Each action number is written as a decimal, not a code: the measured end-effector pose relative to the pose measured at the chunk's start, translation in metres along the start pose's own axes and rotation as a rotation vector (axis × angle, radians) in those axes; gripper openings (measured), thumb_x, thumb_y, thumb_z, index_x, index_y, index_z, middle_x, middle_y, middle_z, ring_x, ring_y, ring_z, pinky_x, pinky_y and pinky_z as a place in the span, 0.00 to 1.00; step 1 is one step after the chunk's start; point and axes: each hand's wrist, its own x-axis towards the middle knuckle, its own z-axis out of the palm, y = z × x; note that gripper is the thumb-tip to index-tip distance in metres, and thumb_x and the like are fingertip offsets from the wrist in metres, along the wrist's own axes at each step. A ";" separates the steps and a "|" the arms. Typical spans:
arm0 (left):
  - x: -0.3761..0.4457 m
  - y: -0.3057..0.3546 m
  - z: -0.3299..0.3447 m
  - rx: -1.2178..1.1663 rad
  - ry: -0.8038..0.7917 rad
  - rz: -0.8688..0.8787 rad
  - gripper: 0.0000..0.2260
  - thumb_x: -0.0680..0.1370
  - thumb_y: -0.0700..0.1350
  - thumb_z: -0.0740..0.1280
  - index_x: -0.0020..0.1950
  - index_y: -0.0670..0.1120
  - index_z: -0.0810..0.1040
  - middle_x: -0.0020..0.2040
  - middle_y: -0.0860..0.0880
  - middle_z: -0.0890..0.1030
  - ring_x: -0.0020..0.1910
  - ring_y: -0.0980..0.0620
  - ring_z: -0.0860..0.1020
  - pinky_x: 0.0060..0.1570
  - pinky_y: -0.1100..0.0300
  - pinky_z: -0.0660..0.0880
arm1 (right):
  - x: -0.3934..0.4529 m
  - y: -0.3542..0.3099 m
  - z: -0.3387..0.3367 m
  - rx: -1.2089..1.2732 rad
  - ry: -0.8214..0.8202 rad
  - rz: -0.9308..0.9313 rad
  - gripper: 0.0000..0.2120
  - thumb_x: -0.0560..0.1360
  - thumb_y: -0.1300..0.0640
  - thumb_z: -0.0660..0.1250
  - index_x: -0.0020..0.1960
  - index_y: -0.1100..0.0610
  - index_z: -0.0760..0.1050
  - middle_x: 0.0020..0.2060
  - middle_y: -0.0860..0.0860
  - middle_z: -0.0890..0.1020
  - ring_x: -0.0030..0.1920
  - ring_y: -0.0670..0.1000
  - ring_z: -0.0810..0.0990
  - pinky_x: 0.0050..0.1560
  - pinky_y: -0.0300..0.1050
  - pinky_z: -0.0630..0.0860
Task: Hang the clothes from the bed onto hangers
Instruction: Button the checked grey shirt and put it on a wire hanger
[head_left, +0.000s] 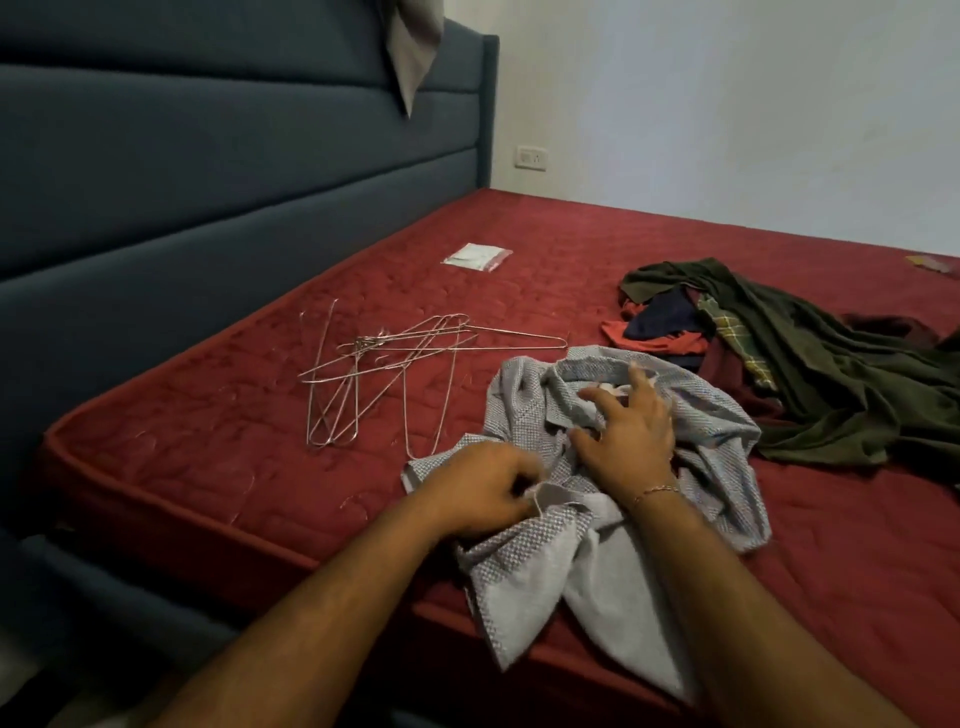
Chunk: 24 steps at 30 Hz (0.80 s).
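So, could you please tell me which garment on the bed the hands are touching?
The grey checked shirt, crumpled nearest the mattress edge; the dark green garment lies untouched.

A bare red quilted mattress (545, 249) fills most of the view, seated in a dark blue frame (104, 582). A padded dark blue headboard (208, 156) with horizontal channels rises along the left side. A grey cloth (413, 47) hangs over its top edge. The walls (727, 104) are plain white, dimly and evenly lit. A white electrical socket (531, 157) is mounted low on the wall beside the headboard's end.
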 end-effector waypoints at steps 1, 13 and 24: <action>-0.002 -0.006 -0.011 -0.050 0.106 -0.026 0.06 0.79 0.52 0.68 0.50 0.52 0.83 0.48 0.55 0.83 0.48 0.55 0.80 0.51 0.53 0.78 | -0.004 0.000 0.011 -0.023 -0.019 0.007 0.24 0.72 0.42 0.71 0.67 0.41 0.75 0.82 0.55 0.53 0.79 0.64 0.55 0.77 0.66 0.58; 0.003 -0.110 -0.113 0.495 0.125 -0.833 0.17 0.79 0.43 0.61 0.66 0.45 0.78 0.64 0.42 0.81 0.62 0.39 0.81 0.58 0.48 0.78 | -0.026 0.009 0.033 -0.045 -0.007 0.080 0.35 0.72 0.46 0.75 0.76 0.48 0.66 0.80 0.56 0.56 0.78 0.62 0.56 0.73 0.70 0.61; 0.009 -0.113 -0.118 -0.929 0.719 -0.748 0.07 0.85 0.46 0.62 0.48 0.49 0.74 0.35 0.51 0.70 0.24 0.56 0.61 0.25 0.68 0.54 | -0.029 0.006 0.029 -0.029 -0.018 0.086 0.32 0.73 0.48 0.75 0.74 0.49 0.68 0.81 0.54 0.56 0.78 0.61 0.55 0.74 0.68 0.58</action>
